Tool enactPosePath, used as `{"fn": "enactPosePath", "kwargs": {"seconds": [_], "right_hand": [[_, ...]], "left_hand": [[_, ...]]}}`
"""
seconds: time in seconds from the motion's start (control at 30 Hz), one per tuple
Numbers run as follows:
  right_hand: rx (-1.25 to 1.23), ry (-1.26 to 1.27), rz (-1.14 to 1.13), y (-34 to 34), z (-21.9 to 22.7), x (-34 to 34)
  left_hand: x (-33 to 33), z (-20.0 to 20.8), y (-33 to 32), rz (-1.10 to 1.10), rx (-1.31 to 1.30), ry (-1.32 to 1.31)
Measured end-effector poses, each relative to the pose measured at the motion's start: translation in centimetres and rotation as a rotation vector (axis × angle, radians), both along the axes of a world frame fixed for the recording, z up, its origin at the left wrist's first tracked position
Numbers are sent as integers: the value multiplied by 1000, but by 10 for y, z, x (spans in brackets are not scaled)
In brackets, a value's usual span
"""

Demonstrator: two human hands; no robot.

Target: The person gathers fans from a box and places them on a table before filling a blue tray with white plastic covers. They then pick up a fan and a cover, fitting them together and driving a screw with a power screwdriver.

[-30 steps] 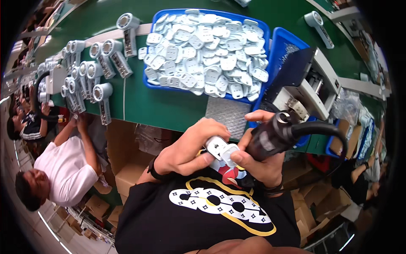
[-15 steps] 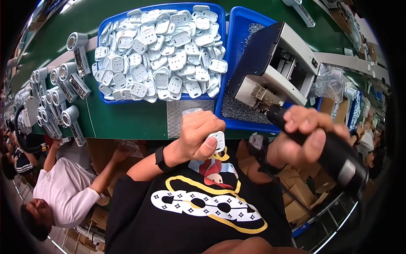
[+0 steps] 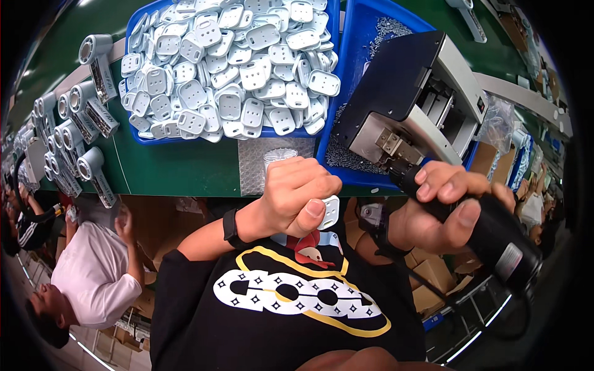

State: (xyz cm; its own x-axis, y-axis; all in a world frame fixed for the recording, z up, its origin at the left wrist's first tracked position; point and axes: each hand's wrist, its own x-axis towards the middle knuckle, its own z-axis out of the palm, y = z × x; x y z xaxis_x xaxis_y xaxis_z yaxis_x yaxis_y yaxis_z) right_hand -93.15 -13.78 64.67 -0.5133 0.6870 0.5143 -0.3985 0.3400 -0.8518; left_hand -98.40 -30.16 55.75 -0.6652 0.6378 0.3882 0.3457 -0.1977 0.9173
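Note:
My left hand [image 3: 298, 195] is closed on a small white plastic plate [image 3: 331, 212] with several holes, its thumb pressed against it. Just beyond the knuckles shows a pale round ridged piece [image 3: 279, 154]; whether the same hand holds it I cannot tell. In my right hand [image 3: 448, 207] is a black electric screwdriver [image 3: 504, 244], gripped around its body. The driver's front end meets the metal outlet of a black-and-silver screw feeder [image 3: 396, 93]; its tip is hidden there.
A blue tray [image 3: 232, 137] heaped with white plates [image 3: 253, 74] lies ahead. The feeder sits in another blue tray [image 3: 352, 173] with loose screws [image 3: 349, 148]. White handheld devices [image 3: 93, 167] stand at left. Bubble wrap [image 3: 250, 164] lies at the table edge. A co-worker [image 3: 96, 272] sits at left.
The trays and feeder appear slightly shifted and larger. The screwdriver's front end has come up to the feeder outlet. More of the pale round piece shows. The co-worker's arm has drawn back.

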Motion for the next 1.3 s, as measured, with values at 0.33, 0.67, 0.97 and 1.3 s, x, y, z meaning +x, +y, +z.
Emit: {"fn": "enactPosePath", "kwargs": {"seconds": [0.33,0.67,0.97,1.3], "right_hand": [[-260,-187,91,52,11,-9],[13,19,30,23,-6,16],[43,142,-23,-5,42,29],[10,103,33,10,16,24]], "left_hand": [[12,-1,8,10,20,-27],[10,0,4,17,30,-9],[16,1,-3,12,34,-15],[18,2,-6,12,40,-14]]}}
